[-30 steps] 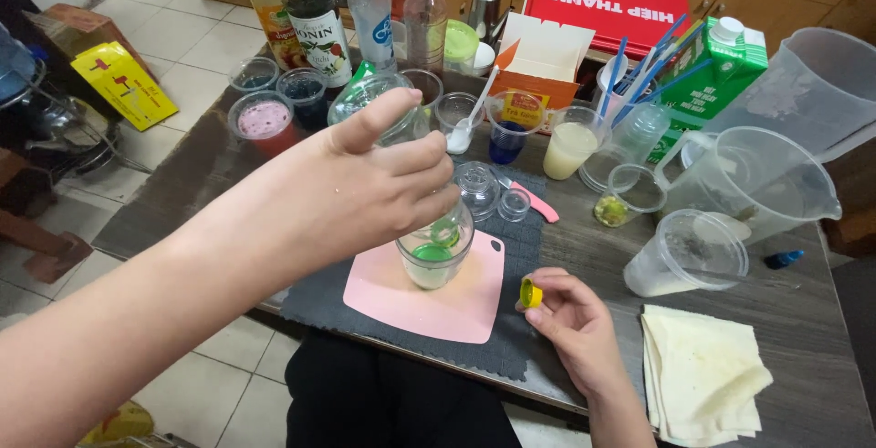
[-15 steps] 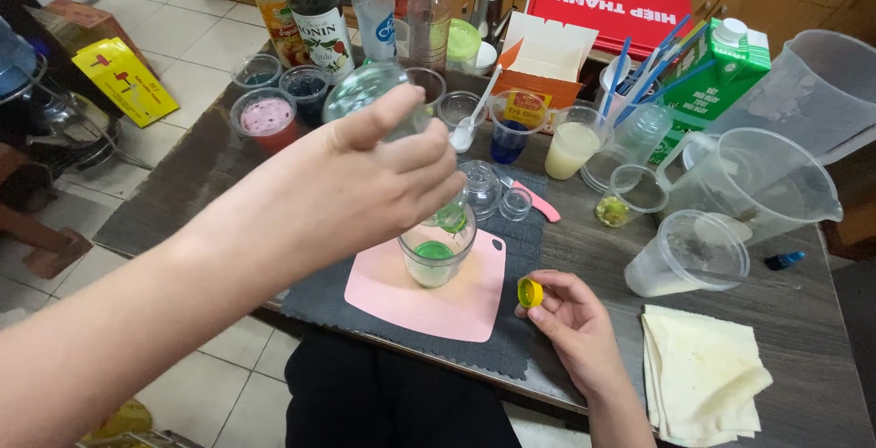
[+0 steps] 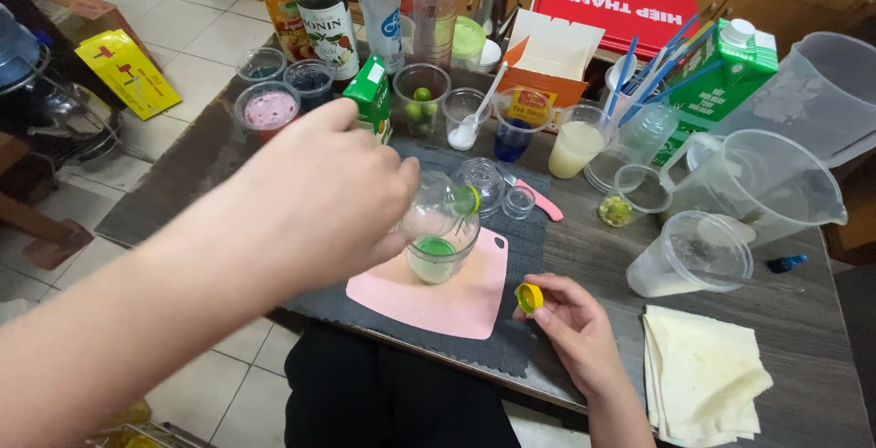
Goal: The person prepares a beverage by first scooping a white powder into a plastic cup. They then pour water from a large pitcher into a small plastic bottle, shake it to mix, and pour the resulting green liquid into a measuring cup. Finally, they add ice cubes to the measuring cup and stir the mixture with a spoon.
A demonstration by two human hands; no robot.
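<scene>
The left hand is reaching across the bench and tilting a small clear bottle over the glass; its fingers are clamped around the bottle body, with the mouth pointing down toward the glass rim. The right hand is resting on the bench edge, its thumb and fingers pinched together on a yellow cap. The glass is standing upright on the pink board, which is lying on a dark mat.

Progress, as a judgement: the cap is already off and a green layer is sitting in the bottom of the glass, so the pour appears to be under way or nearly finished; the level is low, and recapping the bottle is apparently still outstanding.

Around the work: a green carton is standing just behind the left hand; a cup of small green limes, a cup with a white spoon, a blue cup and a cup of pale liquid are lined up behind the mat; clear jugs and a folded cloth are lying to the right.

Limits of view: the left hand is covering most of the bottle, so its remaining content cannot be told; no stream is clearly visible between bottle and glass; the forearm is hiding the left part of the mat; the far jug is cut off by the frame edge.
</scene>
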